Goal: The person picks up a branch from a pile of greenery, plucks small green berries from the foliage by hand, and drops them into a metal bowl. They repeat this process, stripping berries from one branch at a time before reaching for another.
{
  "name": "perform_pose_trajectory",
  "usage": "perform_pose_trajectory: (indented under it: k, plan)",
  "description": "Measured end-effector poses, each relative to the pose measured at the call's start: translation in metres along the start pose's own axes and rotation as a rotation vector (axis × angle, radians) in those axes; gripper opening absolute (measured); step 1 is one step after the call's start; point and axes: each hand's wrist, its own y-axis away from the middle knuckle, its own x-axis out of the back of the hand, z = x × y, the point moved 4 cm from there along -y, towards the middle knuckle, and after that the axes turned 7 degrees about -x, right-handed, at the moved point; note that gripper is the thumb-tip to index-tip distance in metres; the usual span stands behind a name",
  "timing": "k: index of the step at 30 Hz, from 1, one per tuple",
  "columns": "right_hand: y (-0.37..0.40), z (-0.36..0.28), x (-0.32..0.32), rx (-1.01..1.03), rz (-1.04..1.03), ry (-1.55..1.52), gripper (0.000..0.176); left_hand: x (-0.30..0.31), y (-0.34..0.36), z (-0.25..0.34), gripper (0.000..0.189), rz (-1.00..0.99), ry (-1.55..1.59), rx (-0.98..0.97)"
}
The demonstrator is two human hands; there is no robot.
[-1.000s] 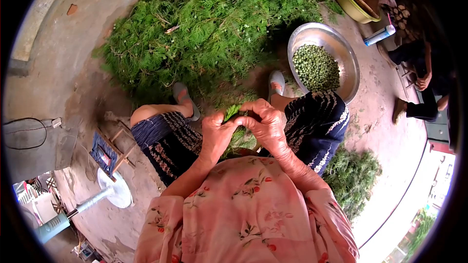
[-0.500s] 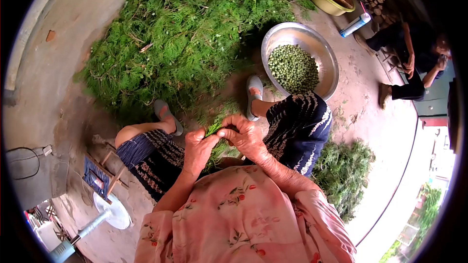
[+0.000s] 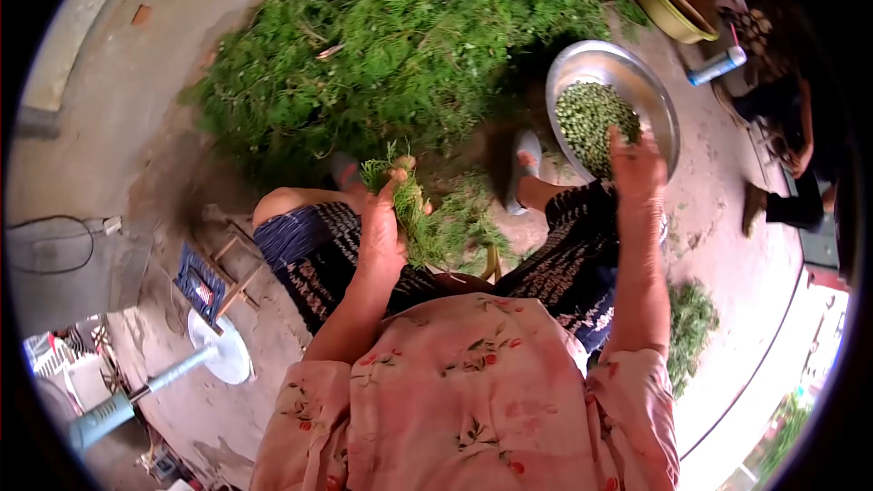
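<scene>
The left hand (image 3: pixel 384 223) curls around leafy sprigs (image 3: pixel 416 220), seemingly for supporting them; opening and hold of the right hand (image 3: pixel 638 168), blurred at the bowl (image 3: pixel 657 95), are unclear.

The large branch pile (image 3: pixel 382 45) lies on the ground (image 3: pixel 709 173) ahead of the person's feet, with the basin (image 3: pixel 657 109) just beside it on the right and the berries (image 3: pixel 591 118) in the basin. Beyond the basin, farther right, lies the tub (image 3: pixel 668 14); the folding stool (image 3: pixel 216 277) is on the left, near the fan's round base (image 3: pixel 223 350).
</scene>
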Motion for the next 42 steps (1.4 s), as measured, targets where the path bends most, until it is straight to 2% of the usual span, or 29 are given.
perform_pose_trajectory:
  k: [1, 2, 3, 5, 6, 8, 9, 11, 12, 13, 14, 15, 16, 17, 19, 20, 21, 23, 26, 27, 29, 31, 33, 34, 35, 37, 39, 41, 42]
  plan:
    - [-0.036, 0.026, 0.026, -0.105, -0.05, -0.553, 0.028, 0.0, -0.002, 0.001, 0.028, -0.152, 0.126, 0.08]
    - [-0.026, -0.008, 0.02, -0.198, 0.068, -0.889, 0.032, 0.001, -0.003, 0.002, 0.028, -0.145, 0.127, 0.07]
    - [-0.051, 0.007, 0.049, -0.122, 0.034, -0.79, 0.031, -0.004, -0.003, 0.002, 0.027, -0.172, 0.2, 0.047]
    - [-0.066, 0.014, 0.075, -0.202, 0.254, -0.872, 0.03, -0.013, -0.002, 0.002, 0.027, -0.194, 0.274, 0.027]
    - [-0.061, 0.019, 0.078, -0.208, 0.255, -0.868, 0.03, -0.018, 0.001, 0.003, 0.026, -0.152, 0.282, 0.028]
    - [-0.048, 0.007, 0.082, 0.129, 0.333, 0.299, 0.03, -0.018, 0.002, 0.002, 0.023, -0.093, 0.308, 0.029]
    - [-0.039, 0.001, 0.069, 0.128, 0.333, 0.301, 0.03, -0.018, 0.003, -0.001, 0.023, -0.092, 0.308, 0.031]
    - [-0.018, -0.001, 0.022, -0.14, 0.121, -0.495, 0.035, -0.015, -0.001, -0.006, 0.02, -0.01, 0.329, -0.007]
    - [0.024, -0.038, -0.026, -0.023, 0.022, -0.087, 0.039, -0.005, -0.004, -0.012, 0.02, -0.028, 0.286, -0.03]
    - [0.061, -0.06, -0.065, 0.011, -0.163, 0.09, 0.04, -0.013, 0.0, -0.014, 0.02, -0.032, 0.286, -0.023]
    - [0.09, -0.058, -0.093, -0.146, -0.574, 0.088, 0.038, -0.02, 0.005, -0.014, 0.023, 0.139, 0.168, -0.062]
    - [0.114, -0.038, -0.113, -0.047, -0.848, 0.118, 0.041, -0.021, 0.011, -0.014, 0.025, 0.307, 0.049, -0.099]
    - [0.148, -0.042, -0.136, -0.098, -0.908, 0.194, 0.043, -0.018, 0.014, -0.018, 0.031, 0.375, -0.028, -0.099]
    - [0.166, -0.024, -0.152, 0.535, -0.807, 0.33, 0.042, -0.019, 0.016, -0.021, 0.031, 0.365, -0.023, -0.09]
    - [0.187, -0.024, -0.173, 0.254, -0.896, 0.516, 0.036, -0.023, 0.018, -0.025, 0.044, 0.154, -0.022, -0.027]
    - [0.19, -0.022, -0.178, 0.253, -0.886, 0.524, 0.036, -0.017, 0.02, -0.025, 0.036, 0.313, -0.11, -0.076]
    - [0.189, -0.015, -0.18, 0.165, -0.868, 0.49, 0.03, -0.029, 0.021, -0.015, 0.029, 0.13, -0.056, -0.161]
    - [0.188, -0.004, -0.18, 0.078, -0.837, 0.468, 0.024, -0.021, 0.019, -0.018, 0.025, 0.057, 0.017, -0.114]
    - [0.186, -0.01, -0.179, 0.402, -0.747, 0.549, 0.017, -0.021, 0.02, -0.019, 0.023, 0.022, 0.105, -0.025]
    - [0.182, -0.014, -0.175, 0.4, -0.74, 0.56, 0.017, -0.021, 0.019, -0.019, 0.022, -0.022, 0.175, 0.048]
    - [0.165, -0.036, -0.166, 0.612, -0.644, 0.71, 0.015, -0.028, 0.02, -0.006, 0.014, -0.042, 0.134, -0.068]
    - [0.143, -0.055, -0.139, 0.81, -0.516, 0.814, 0.012, -0.025, 0.013, 0.004, 0.012, -0.1, 0.096, -0.087]
    - [0.119, -0.067, -0.095, 0.765, -0.283, 0.966, 0.014, -0.015, 0.008, 0.014, 0.012, -0.092, 0.09, -0.094]
    - [0.105, -0.075, -0.071, 0.729, -0.141, 1.338, 0.013, -0.008, 0.006, 0.02, 0.013, -0.083, 0.078, -0.097]
    - [0.078, -0.061, -0.023, 0.744, 0.038, 1.246, 0.011, -0.001, 0.004, 0.027, 0.013, -0.078, 0.082, -0.106]
    - [0.084, -0.108, 0.026, 0.61, 0.134, 0.963, 0.012, 0.018, -0.003, 0.036, 0.013, 0.046, 0.114, -0.101]
    - [0.069, -0.078, 0.126, 0.338, 0.362, 1.095, 0.015, 0.027, -0.01, 0.046, 0.013, 0.073, 0.122, -0.128]
    - [0.078, -0.043, 0.199, 0.175, 0.295, 1.581, 0.019, 0.032, -0.012, 0.061, 0.012, 0.223, 0.073, -0.166]
    - [0.078, -0.015, 0.245, -0.091, 0.096, 1.562, 0.026, 0.031, -0.016, 0.068, 0.011, 0.256, 0.125, -0.158]
